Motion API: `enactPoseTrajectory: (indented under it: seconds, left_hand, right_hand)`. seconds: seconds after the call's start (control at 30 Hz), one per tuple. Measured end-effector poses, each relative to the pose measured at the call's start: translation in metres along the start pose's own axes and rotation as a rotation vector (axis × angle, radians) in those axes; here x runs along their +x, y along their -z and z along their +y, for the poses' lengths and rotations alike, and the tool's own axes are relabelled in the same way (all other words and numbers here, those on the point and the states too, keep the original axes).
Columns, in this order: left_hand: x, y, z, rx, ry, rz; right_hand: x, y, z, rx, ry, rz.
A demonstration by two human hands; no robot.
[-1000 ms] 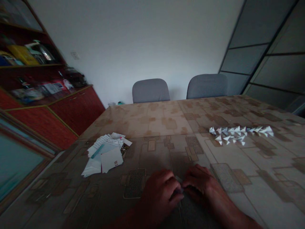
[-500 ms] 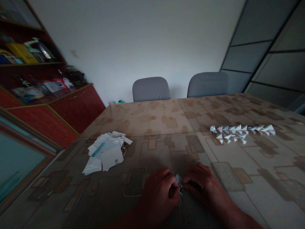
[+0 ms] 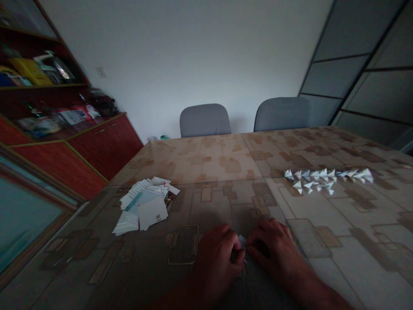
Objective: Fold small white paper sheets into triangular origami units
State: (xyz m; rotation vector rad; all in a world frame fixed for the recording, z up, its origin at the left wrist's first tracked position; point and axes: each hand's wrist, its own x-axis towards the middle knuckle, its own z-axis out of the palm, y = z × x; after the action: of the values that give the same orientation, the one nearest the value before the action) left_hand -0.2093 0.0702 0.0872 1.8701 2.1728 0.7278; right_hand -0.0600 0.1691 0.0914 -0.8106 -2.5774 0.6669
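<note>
Close to the table's near side, my left hand (image 3: 221, 258) and my right hand (image 3: 272, 245) meet over a small piece of folded paper (image 3: 242, 241). Fingers and thumbs of both hands pinch it from either side, so most of it is hidden; a pale tip shows between them. To the left lies a loose pile of white paper cards (image 3: 145, 206), some with print on them. Further off on the right, several small folded paper pieces (image 3: 322, 174) with pointed ends stand in two rows.
The table (image 3: 219, 159) has a patterned brown cover. Two grey chairs (image 3: 205, 120) stand at its far side, before a white wall. A red-brown cabinet (image 3: 103, 142) with items on its shelves is at the left, and sliding panels (image 3: 342, 73) are at the right.
The pale tip of paper shows a little less between the fingers. Both hands keep their pinch and have shifted only slightly; the card pile and the folded rows stay put.
</note>
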Motion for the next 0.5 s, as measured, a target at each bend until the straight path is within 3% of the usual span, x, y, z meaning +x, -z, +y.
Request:
enactPoseTrajectory:
  seconds: [0.4,0.5]
  left_hand:
    - [-0.0004,0.0033,0.0018,-0.024,0.054,-0.028]
    - [-0.0015,0.0079,0.0028,-0.018,0.003,-0.047]
  right_hand:
    - [0.0025,-0.0053,-0.0029,-0.043,-0.102,0.019]
    - [0.0030,-0.0050,-0.0030,-0.058,-0.096,0.000]
